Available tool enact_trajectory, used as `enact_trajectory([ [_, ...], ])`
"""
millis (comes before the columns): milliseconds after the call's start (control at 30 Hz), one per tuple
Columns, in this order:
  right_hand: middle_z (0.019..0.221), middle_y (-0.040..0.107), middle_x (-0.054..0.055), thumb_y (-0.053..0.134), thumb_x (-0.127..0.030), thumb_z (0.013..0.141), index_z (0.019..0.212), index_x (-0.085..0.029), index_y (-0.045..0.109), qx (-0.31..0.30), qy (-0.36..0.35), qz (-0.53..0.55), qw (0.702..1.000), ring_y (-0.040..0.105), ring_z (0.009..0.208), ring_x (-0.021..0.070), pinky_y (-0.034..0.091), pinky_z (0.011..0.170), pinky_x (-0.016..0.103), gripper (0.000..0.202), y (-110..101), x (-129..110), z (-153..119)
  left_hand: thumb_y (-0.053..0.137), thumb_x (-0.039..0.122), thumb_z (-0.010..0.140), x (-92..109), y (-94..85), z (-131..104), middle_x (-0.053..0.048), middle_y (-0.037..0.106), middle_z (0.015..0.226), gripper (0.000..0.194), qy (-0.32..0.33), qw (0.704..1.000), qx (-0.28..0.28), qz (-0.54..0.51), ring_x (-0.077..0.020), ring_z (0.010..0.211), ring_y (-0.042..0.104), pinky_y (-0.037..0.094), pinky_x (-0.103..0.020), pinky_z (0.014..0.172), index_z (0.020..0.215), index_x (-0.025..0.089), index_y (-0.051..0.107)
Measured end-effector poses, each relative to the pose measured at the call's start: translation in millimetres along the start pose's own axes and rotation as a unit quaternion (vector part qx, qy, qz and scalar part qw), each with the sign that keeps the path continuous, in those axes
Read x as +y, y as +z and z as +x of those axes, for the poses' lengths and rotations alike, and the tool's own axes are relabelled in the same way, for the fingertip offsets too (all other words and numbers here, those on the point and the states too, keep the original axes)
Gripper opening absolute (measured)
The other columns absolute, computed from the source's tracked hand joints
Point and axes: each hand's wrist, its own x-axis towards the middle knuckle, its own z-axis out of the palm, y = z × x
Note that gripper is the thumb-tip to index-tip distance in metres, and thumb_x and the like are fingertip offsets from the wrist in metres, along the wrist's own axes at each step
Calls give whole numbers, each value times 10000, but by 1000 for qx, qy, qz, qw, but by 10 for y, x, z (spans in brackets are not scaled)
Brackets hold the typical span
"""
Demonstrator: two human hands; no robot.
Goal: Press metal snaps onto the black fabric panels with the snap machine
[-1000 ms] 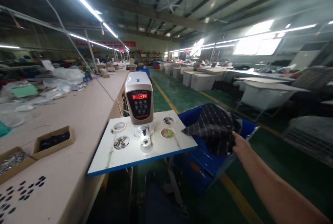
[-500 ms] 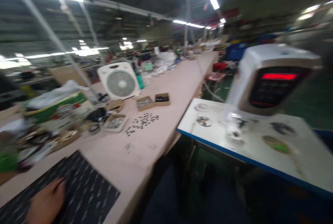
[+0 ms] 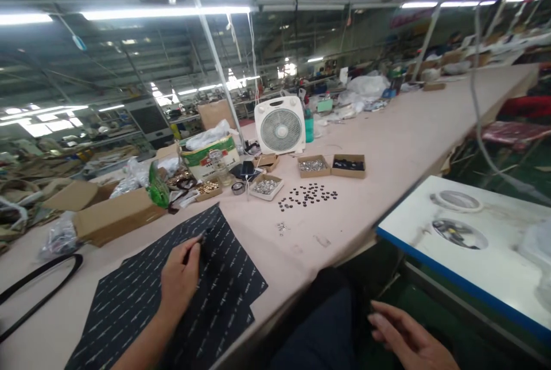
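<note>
Dark printed fabric panels point(image 3: 232, 278) lie in a stack on the table's near left part. My left hand point(image 3: 181, 269) is above the panels with thumb and forefinger pressed together. Something small and dark shows at its fingertips, too small to name. Off the table's front edge, low in the view, my right hand point(image 3: 408, 338) has its fingers curled in, with nothing visible in them. Small black round pieces point(image 3: 307, 195) are scattered on the table beyond the panels, with a little cluster of silvery bits point(image 3: 282, 229) nearer.
Open boxes of silvery parts point(image 3: 313, 167) and black parts point(image 3: 348, 166) stand before a white box fan point(image 3: 282, 126). A tray of metal parts point(image 3: 267, 187) and a tape roll point(image 3: 238, 188) are left of them. At right is a blue-edged white machine table point(image 3: 413, 215).
My view has swung left, so the machine head with the red display is largely out of sight. My left hand appears farther forward over the panels, and my right hand has come into view.
</note>
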Motion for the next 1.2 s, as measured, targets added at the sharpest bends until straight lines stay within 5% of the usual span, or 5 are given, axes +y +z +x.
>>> enact_trajectory([
  [300, 1096, 754, 106, 783, -530, 745, 1185, -183, 708, -201, -108, 190, 955, 691, 1030, 312, 529, 978, 447, 565, 840, -1148, -13, 641, 191, 837, 1305, 322, -1210, -31, 765, 1066, 350, 521, 836, -95, -140, -238, 1061, 660, 479, -438, 1046, 1177, 273, 642],
  [667, 937, 772, 42, 803, -430, 755, 985, -197, 765, -151, -102, 192, 964, 707, 942, 263, 550, 914, 399, 329, -105, -942, 263, 851, 620, 582, 1658, 447, 247, -149, 349, 1590, 1153, 413, 844, -334, -71, -367, 1472, 299, 224, -504, 1229, 1526, 199, 341],
  [900, 1161, 725, 100, 690, -415, 846, 1220, -185, 669, 23, -185, -12, 982, 670, 1083, 306, 505, 1001, 515, 440, -533, -1022, 254, 595, 403, 875, 1978, 822, 238, -49, 720, 1078, 272, 316, 733, -595, -96, -266, 983, 644, 476, -356, 916, 1054, 230, 704],
  [1033, 1500, 474, 147, 708, -383, 836, 1436, -183, 483, 253, -374, -251, 856, 406, 1404, 354, 292, 1172, 566, 671, -589, -1408, -43, 465, 363, 944, 2143, 776, 192, -47, 684, 1058, 249, 354, 730, -576, -100, -232, 959, 600, 448, -355, 915, 1014, 195, 635],
  [1200, 1427, 545, 165, 780, -571, 746, 1472, -165, 429, 58, -484, -398, 777, 417, 1385, 368, 198, 1197, 554, 903, -228, -1661, -223, 427, 313, 936, 2279, 679, 51, -44, 657, 969, 201, 342, 747, -553, -137, -208, 864, 570, 454, -346, 829, 978, 187, 577],
])
